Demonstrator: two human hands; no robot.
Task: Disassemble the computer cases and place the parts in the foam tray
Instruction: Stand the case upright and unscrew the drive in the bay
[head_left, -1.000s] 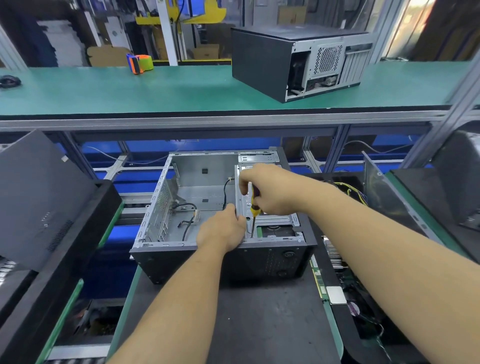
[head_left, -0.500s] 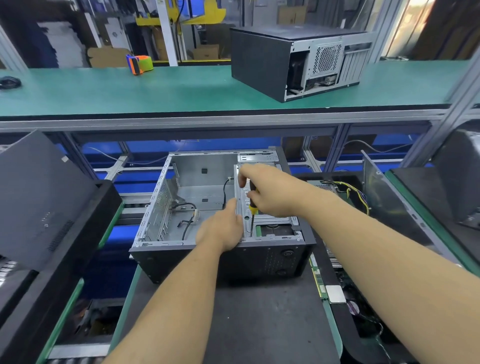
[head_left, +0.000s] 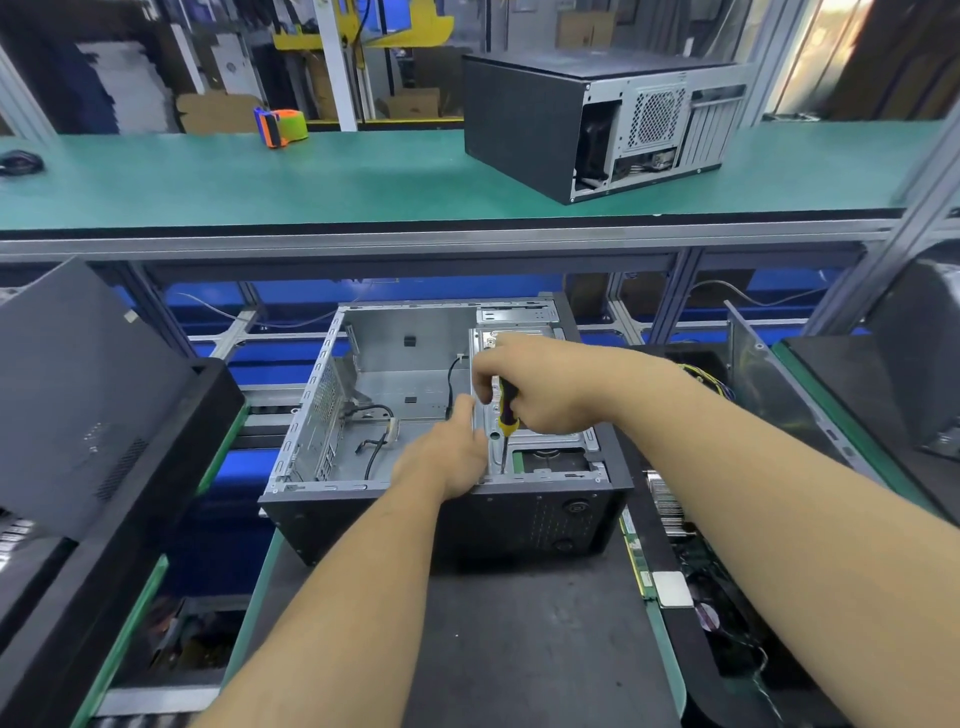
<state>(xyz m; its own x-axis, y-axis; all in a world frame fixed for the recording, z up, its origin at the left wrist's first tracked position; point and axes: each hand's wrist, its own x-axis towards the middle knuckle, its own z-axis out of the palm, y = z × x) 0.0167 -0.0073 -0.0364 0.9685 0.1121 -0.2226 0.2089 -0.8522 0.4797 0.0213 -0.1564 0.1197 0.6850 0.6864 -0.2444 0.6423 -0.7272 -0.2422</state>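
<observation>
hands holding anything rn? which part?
Right hand grips the screwdriver by its black-and-yellow handle, tip down in the open case. Left hand rests at the drive cage edge; whether it grips cannot be told.

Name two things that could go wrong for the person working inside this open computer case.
The screwdriver tip sits close beside the left hand on the drive cage; a slip could jab it. A freed screw might drop into the open case among the loose cables.

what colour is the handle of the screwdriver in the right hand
Black with a yellow collar near the shaft; the screwdriver shows best in the head view.
</observation>
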